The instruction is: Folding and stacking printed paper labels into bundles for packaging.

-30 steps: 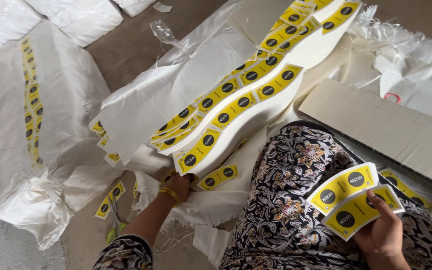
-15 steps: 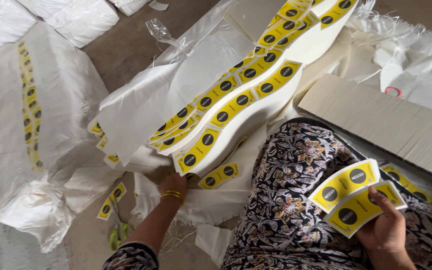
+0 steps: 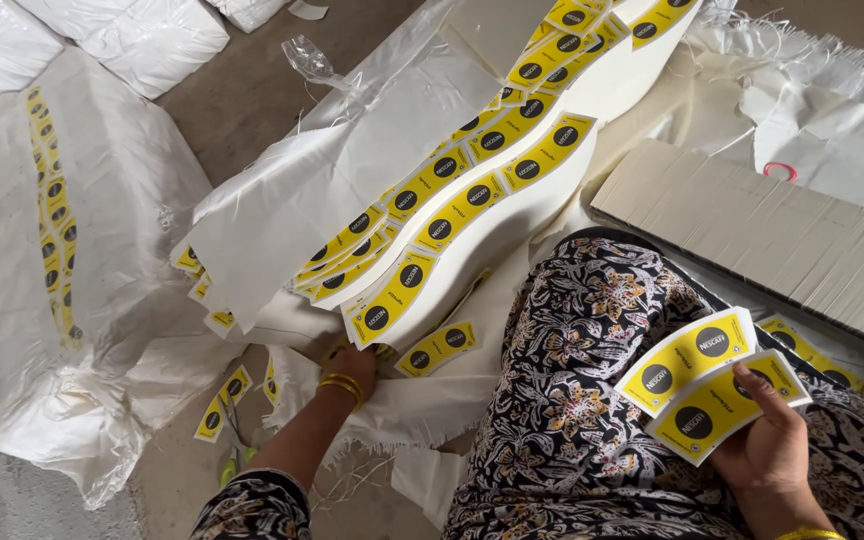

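Observation:
My right hand (image 3: 767,445) holds a small fanned stack of curved yellow paper blanks with black round marks (image 3: 707,380) over my patterned lap. My left hand (image 3: 352,365), with gold bangles at the wrist, reaches forward under the near end of a long wavy row of the same yellow blanks (image 3: 472,195); its fingers are hidden beneath the stack, so its grip is unclear. One loose yellow blank (image 3: 439,347) lies just right of that hand. White paper sheets (image 3: 342,170) cover part of the row.
A large white woven sack (image 3: 92,250) with a strip of yellow blanks stands at the left. A flat stack of grey cardboard (image 3: 772,235) lies at the right, with frayed white sack cloth (image 3: 822,90) behind it. More loose yellow blanks (image 3: 220,405) lie on the floor.
My left hand has slid further in under the near end of the row of blanks. My right hand has kept its fanned stack nearly still over my lap.

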